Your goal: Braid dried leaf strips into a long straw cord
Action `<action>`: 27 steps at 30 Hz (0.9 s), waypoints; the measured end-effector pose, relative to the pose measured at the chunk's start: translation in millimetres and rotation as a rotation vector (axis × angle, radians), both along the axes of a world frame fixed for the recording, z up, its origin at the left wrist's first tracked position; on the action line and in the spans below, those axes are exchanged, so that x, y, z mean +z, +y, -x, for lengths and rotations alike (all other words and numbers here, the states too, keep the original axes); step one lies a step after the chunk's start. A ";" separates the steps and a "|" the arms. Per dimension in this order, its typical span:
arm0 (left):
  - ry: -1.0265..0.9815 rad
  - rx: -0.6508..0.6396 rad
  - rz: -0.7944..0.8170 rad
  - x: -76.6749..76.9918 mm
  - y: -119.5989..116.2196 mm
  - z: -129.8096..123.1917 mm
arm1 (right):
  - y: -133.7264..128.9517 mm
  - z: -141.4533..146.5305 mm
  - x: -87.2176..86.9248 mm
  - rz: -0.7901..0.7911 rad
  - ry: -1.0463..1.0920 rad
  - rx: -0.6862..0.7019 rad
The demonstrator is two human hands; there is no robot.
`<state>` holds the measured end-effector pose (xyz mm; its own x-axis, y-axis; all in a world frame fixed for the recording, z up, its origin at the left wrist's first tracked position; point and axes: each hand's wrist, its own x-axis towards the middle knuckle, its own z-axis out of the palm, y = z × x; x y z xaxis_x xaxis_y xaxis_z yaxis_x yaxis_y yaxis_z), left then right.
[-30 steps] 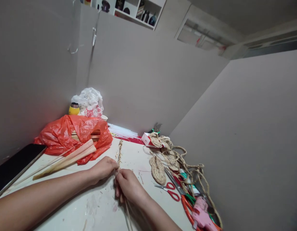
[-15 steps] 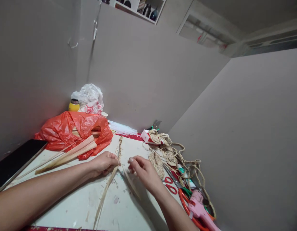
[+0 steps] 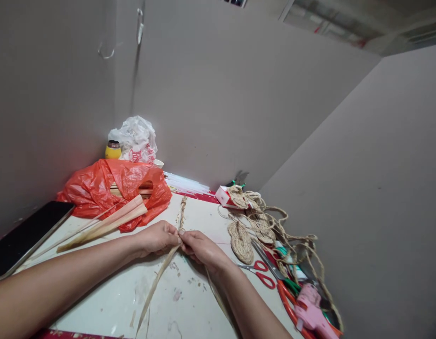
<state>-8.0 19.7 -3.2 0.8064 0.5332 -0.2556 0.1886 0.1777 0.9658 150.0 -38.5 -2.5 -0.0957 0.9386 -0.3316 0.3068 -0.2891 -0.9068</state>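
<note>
A narrow braid of dry straw-like fibre (image 3: 183, 212) runs up the white tabletop from my fingers. At its near end my left hand (image 3: 163, 238) is closed in a pinch on the strands. My right hand (image 3: 200, 247) meets it there, thumb and fingers closed on the same spot. One loose pale fibre strand (image 3: 156, 282) hangs down toward me below my left hand. A second strand (image 3: 214, 289) trails beneath my right hand and forearm. The exact grip between the fingertips is partly hidden.
Left are a red plastic bag (image 3: 98, 188), pale fibre strips (image 3: 108, 221) and a phone (image 3: 30, 240). Right lie coiled braided pieces (image 3: 241, 242), red-handled scissors (image 3: 262, 273) and a pink glue gun (image 3: 313, 308). White sticks (image 3: 186, 183) lie by the back wall.
My right hand has moved left and joined my left hand at the braid's end; earlier it was apart. The view has shifted slightly, so the table items appear farther right.
</note>
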 end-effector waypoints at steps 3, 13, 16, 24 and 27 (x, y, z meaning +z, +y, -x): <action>0.036 0.022 0.010 0.7 -0.2 -0.1 | 1.9 -1.8 -6.3 -0.085 -0.009 -0.019; 0.041 -0.004 0.143 7.1 -1.6 0.2 | -1.4 -5.4 0.6 0.007 0.092 0.070; 0.068 -0.040 0.168 11.0 1.6 3.0 | -2.1 -6.1 1.1 0.017 0.136 0.061; 0.317 -0.184 -0.239 42.5 22.9 23.4 | -2.2 -9.0 -5.1 0.066 0.237 0.040; 0.411 -0.155 -0.405 60.0 31.0 36.0 | -2.8 -8.0 -4.5 0.056 0.238 0.050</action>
<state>-44.0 50.7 56.8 0.7608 0.5371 -0.3643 0.5556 -0.2490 0.7933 158.0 -41.3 -7.1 -0.2228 0.9116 -0.3455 0.1017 -0.3307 -0.9382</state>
